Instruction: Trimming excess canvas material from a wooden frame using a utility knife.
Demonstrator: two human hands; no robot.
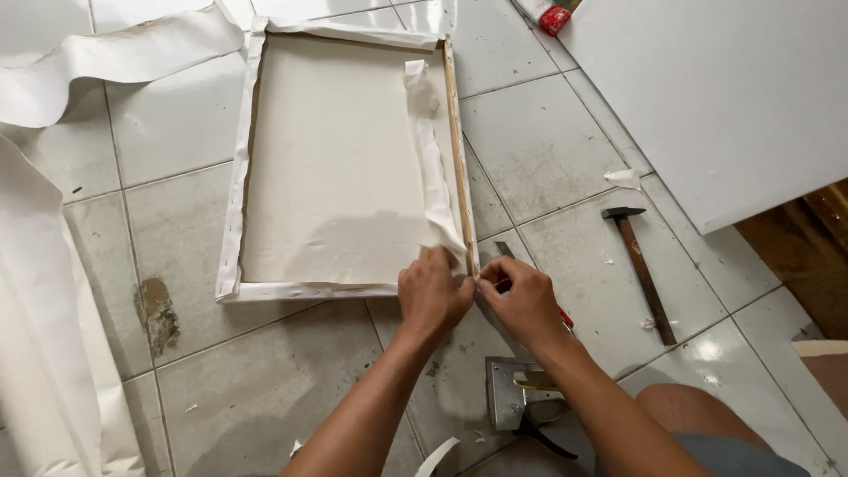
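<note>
Left hand and right hand are pinched on canvas at the frame corner, centre. Hammer is laid right; stapler is set below.

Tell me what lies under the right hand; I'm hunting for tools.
Under the right hand a grey metal tool blade and a red handle tip poke out; the middle is covered. A staple gun lies under the forearm, a hammer beside it.

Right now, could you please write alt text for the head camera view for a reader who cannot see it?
Two bare hands, left hand and right hand, pinch white canvas at the near right corner of a wooden stretcher frame lying face down on a tiled floor. A hammer and a staple gun lie nearby, beside a large white board.
</note>
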